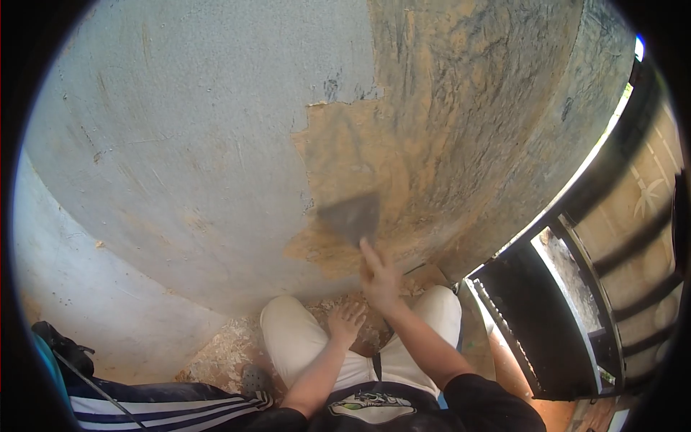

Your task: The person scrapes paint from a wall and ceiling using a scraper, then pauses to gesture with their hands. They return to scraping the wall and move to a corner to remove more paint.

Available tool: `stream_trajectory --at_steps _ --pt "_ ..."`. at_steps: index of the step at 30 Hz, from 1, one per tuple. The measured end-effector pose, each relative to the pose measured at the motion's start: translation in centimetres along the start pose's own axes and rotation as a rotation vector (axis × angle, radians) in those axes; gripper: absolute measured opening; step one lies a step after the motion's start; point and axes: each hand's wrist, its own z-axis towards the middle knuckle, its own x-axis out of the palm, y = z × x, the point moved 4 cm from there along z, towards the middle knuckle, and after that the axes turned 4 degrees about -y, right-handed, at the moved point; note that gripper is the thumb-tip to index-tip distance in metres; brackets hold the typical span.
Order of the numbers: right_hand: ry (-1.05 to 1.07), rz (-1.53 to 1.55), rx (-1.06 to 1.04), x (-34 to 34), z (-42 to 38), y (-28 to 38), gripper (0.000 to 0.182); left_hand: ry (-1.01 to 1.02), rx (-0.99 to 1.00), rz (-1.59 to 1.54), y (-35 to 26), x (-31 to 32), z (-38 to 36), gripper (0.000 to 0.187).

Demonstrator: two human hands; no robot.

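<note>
Wall (180, 144) half-stripped; right hand (380, 277) holds motion-blurred scraper (350, 216), handle hidden.

A black metal gate (568, 317) with horizontal bars stands open at the right, and a tan panel with a pale leaf pattern (640, 209) shows behind its bars. Pale flakes of scraped paint (230, 353) litter the brown floor at the foot of the wall. At the lower left lies a dark blue trouser leg with white side stripes (144, 410), a grey perforated clog (255, 378) beside it.
</note>
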Motion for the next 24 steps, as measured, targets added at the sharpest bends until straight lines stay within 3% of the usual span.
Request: stream_trajectory --at_steps 2,4,8,10,11,12,14,15,16,17,18,21,24 --pt "0.208 -0.037 0.112 0.8 -5.6 -1.5 0.064 0.057 -0.014 -0.027 -0.5 0.9 -0.2 0.048" --pt "0.297 0.013 0.231 -0.4 -10.9 -2.1 0.06 -0.034 -0.016 0.085 -0.2 0.7 -0.4 0.045" --pt "0.301 0.235 0.402 -2.2 -16.5 -4.0 0.055 -0.034 0.089 0.267 -0.6 1.9 -1.3 0.035" --pt "0.244 0.31 0.818 -2.2 -16.3 -5.1 0.057 -0.176 0.272 0.554 -2.2 4.5 -4.6 0.031" --pt "0.129 0.339 0.679 -1.0 -17.6 -6.9 0.062 -0.148 0.381 0.547 -2.7 4.4 -4.1 0.029" --pt "0.125 0.338 0.677 -1.4 -17.5 -6.9 0.062 -0.143 0.382 0.549 -3.1 4.5 -4.2 0.029" --pt "0.097 0.524 1.258 -1.6 -18.5 -7.0 0.056 0.035 0.863 0.968 -5.5 6.5 -6.9 0.026" --pt "0.101 0.531 1.264 -1.3 -18.8 -7.4 0.056 0.104 1.027 1.101 -6.6 7.3 -8.8 0.029" --pt "-0.006 0.632 1.428 -1.0 -19.7 -8.6 0.054 0.094 1.027 1.104 -7.7 7.8 -10.5 0.029" --pt "-0.119 0.731 1.585 -0.9 -20.5 -9.4 0.051 0.131 1.19 1.204 -8.8 8.8 -12.6 0.03" --pt "-0.115 0.734 1.586 -1.0 -20.7 -9.6 0.051 0.172 1.354 1.302 -9.7 9.2 -13.8 0.031" --pt "-0.134 0.852 1.685 -0.9 -20.9 -9.5 0.042 0.282 1.411 1.312 -13.2 9.5 -15.5 0.035" --pt "-0.109 0.849 1.567 -1.5 -19.8 -7.5 0.044 0.366 1.497 1.396 -15.3 12.4 -19.0 0.036"
